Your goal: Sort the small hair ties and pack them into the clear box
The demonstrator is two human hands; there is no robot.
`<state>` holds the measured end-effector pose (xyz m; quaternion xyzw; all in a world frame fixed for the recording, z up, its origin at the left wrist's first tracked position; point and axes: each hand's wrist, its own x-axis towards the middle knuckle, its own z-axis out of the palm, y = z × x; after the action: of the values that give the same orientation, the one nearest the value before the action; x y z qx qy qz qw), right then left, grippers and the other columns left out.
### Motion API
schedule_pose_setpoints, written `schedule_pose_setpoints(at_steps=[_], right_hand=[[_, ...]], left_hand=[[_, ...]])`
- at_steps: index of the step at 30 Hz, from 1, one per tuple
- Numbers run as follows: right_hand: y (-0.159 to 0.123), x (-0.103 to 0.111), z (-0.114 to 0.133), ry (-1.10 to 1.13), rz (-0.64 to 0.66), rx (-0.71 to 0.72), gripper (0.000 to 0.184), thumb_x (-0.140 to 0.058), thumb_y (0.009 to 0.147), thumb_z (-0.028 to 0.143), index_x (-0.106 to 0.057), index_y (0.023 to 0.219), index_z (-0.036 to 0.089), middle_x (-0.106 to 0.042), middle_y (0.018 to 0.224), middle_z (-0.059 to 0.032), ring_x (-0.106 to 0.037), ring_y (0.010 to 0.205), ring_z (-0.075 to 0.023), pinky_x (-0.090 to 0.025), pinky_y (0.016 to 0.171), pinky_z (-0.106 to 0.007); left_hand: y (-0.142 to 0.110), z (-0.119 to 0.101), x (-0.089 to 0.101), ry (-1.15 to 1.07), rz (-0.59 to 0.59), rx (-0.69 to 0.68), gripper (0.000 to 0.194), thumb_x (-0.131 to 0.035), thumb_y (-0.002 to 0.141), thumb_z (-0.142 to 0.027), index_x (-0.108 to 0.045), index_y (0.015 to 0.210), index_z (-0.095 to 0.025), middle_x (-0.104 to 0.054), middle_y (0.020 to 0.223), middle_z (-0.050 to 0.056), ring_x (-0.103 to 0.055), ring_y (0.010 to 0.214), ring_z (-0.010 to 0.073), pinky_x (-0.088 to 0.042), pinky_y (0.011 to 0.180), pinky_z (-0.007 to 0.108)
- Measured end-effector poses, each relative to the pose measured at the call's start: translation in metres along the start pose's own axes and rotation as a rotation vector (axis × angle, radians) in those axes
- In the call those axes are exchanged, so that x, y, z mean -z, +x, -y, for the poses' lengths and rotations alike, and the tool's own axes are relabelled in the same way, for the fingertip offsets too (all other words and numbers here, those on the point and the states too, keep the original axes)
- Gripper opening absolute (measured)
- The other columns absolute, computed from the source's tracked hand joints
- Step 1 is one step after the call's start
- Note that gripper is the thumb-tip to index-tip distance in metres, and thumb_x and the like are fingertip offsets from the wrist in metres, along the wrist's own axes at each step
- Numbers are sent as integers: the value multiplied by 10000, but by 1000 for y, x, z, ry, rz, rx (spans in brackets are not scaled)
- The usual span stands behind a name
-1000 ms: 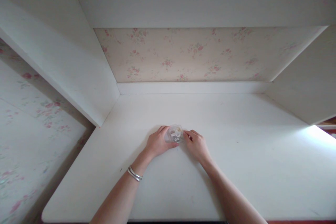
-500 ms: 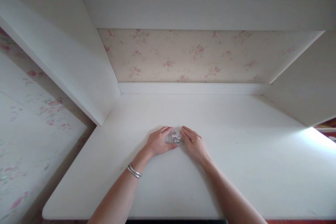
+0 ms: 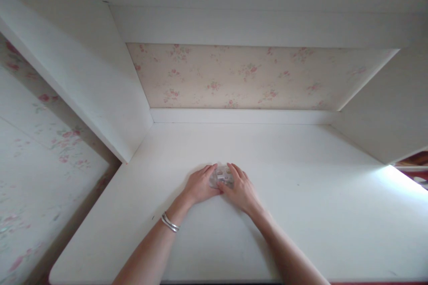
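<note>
While the left hand (image 3: pixel 199 185) curls around the left side of a clear box (image 3: pixel 221 173), the right hand (image 3: pixel 241 190) clasps its right side from near edge to far. Pale pieces (image 3: pixel 220 177) show inside. A silver bracelet (image 3: pixel 170 222) circles the left wrist (image 3: pixel 184 203). Both hands occupy the middle of a white desktop (image 3: pixel 317 231); floral wallpaper (image 3: pixel 214 78) stands beyond.

No text, label, brand, number or sign can be read on the clear case (image 3: pixel 222 176), the white tabletop (image 3: pixel 321 218) or the flowered wallpaper (image 3: pixel 214 71).
</note>
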<state>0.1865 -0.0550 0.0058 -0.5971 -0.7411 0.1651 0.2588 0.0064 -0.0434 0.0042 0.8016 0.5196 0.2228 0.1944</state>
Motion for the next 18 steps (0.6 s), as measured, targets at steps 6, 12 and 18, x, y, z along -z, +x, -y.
schedule_pose_setpoints(at_steps=[6,12,18], right_hand=[[2,3,14,-135,35,-12,746,-606,731,450,-365,1385,184,-390,1410,-139,-445,1214,-317,-388,959,-400],[24,42,-26,-132,-58,-114,613,-505,795,444,-377,1360,242,-364,1437,-85,-550,1116,-269,-440,901,-374],[65,103,-114,-287,-159,-299,659,-508,765,508,-408,1331,186,-322,1439,-142,-505,1157,-308,-428,914,-399]], left_hand=[[-2,-1,1,-60,45,35,984,-771,560,-428,-280,1397,-271,-526,1317,40,-536,1142,247,-396,1002,364],[-2,0,3,-74,38,25,827,-625,684,-609,-319,1369,-261,-552,1269,38,-534,1129,229,-390,983,358],[-3,0,4,-57,14,0,622,-574,775,-530,-395,1302,-253,-601,1140,6,-563,1045,179,-393,948,312]])
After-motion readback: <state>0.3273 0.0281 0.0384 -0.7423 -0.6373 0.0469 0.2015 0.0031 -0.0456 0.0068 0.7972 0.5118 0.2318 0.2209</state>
